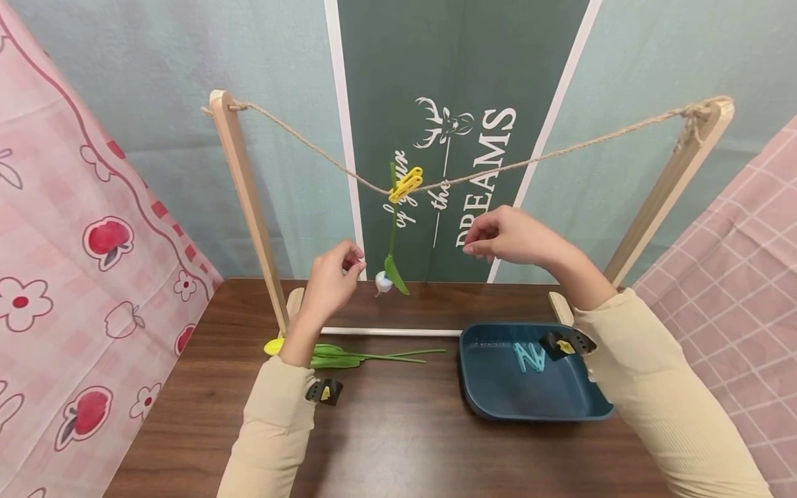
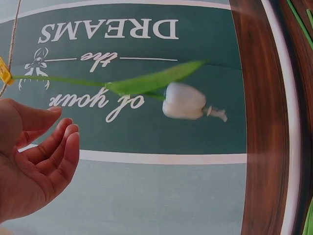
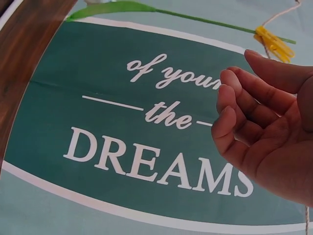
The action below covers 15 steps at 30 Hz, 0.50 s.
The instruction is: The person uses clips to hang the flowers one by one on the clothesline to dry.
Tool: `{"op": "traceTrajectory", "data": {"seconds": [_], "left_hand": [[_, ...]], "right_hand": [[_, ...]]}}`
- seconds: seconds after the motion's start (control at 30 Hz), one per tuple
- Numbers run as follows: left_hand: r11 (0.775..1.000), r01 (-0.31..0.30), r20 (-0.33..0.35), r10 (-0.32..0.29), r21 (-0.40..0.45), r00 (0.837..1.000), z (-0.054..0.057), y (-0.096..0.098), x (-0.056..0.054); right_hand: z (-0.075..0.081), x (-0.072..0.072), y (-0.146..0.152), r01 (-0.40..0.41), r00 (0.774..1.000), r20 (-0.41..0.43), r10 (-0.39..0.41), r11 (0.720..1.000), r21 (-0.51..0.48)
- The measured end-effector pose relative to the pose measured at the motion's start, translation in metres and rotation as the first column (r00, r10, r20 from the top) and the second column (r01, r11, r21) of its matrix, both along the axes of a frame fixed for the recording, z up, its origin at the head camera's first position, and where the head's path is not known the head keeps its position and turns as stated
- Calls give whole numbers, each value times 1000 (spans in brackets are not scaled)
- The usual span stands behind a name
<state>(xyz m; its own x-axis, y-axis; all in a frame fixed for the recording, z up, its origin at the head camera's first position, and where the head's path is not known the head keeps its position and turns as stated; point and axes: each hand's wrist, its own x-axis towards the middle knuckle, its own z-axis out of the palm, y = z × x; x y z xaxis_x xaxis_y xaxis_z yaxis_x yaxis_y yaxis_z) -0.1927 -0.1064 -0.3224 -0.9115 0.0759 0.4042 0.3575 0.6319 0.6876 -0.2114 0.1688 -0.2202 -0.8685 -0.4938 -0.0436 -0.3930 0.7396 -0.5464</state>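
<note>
A white tulip with a green leaf hangs head down from a twine line. A yellow clothespin grips its stem on the line, and the stem's end sticks up above. To the left of the flower, my left hand hovers with loosely curled fingers and holds nothing. On the other side my right hand is raised below the line, also with nothing in its loosely bent fingers. In the left wrist view the tulip looks slightly blurred, apart from the hand.
Two wooden posts, left and right, carry the twine; a white rod runs between their feet. A yellow tulip lies on the brown table, partly behind my left forearm. Light blue clothespins lie in a dark blue tray.
</note>
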Motion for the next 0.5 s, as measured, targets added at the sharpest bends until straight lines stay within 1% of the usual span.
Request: {"op": "traceTrajectory", "data": {"seconds": [0.2, 0.37, 0.5], "left_hand": [[1000, -2, 4, 1, 14, 1000, -2, -2, 0], [1000, -3, 6, 3, 18, 1000, -3, -3, 0], [1000, 1, 5, -1, 17, 1000, -4, -5, 0]], "right_hand": [[-7, -1, 7, -21, 1000, 5, 21, 1000, 1], [-13, -3, 13, -26, 999, 28, 25, 1000, 11], [-18, -4, 18, -29, 999, 45, 30, 1000, -5]]}}
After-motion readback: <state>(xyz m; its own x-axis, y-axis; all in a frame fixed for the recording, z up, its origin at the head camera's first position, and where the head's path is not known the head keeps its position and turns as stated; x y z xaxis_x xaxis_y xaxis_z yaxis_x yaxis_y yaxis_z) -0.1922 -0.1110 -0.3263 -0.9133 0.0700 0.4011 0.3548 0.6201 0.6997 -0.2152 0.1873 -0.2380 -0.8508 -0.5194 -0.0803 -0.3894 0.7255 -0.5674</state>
